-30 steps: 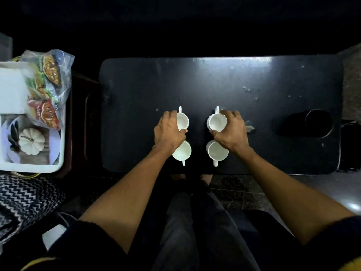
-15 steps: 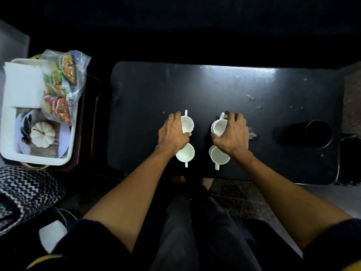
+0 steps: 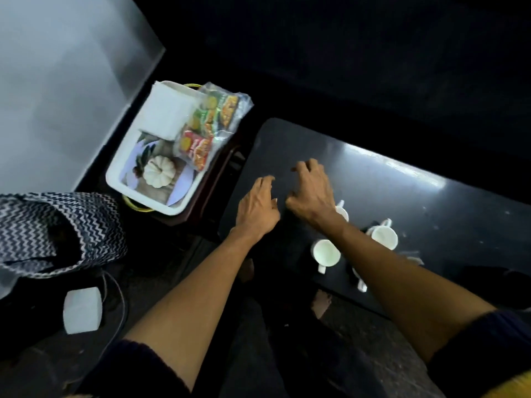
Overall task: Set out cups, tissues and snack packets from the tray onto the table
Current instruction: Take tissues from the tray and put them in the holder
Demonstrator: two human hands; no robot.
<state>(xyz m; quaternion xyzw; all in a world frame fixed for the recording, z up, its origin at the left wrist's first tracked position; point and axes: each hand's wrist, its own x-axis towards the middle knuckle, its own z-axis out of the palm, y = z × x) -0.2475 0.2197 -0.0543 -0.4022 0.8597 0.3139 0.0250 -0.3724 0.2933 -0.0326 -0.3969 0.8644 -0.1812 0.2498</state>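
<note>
Both hands are hanging over the black table (image 3: 373,179), and both are empty. The left hand (image 3: 257,206) is flat with its fingers loose and a little apart, palm down, holding nothing. The right hand (image 3: 311,191) is just beside it, with fingers spread and curled a bit — it is holding nothing too. The two hands are close together but not touching.

The white cups are sitting on the table, near the front edge, and no hand is touching them. One cup (image 3: 326,252) is standing open side up with its handle pointing toward the person. Another cup (image 3: 383,237) is sitting further right. A third cup (image 3: 342,212) is peeking out from behind the right wrist. A fourth cup (image 3: 360,282) is mostly hiding under the right arm, so only its handle is showing.

The white tray (image 3: 115,179) is sitting off to the left of the table, on a dark stand. The tissues (image 3: 166,113) — a white stack — are lying at the far end of the tray. The snack packets (image 3: 209,124) are lying in the tray on the side nearest the table, in a clear bag, with red and green on them. A little white pumpkin (image 3: 159,175) is resting in the near part of the tray.

A zigzag cloth bag (image 3: 57,231) is lying on the floor to the left.
</note>
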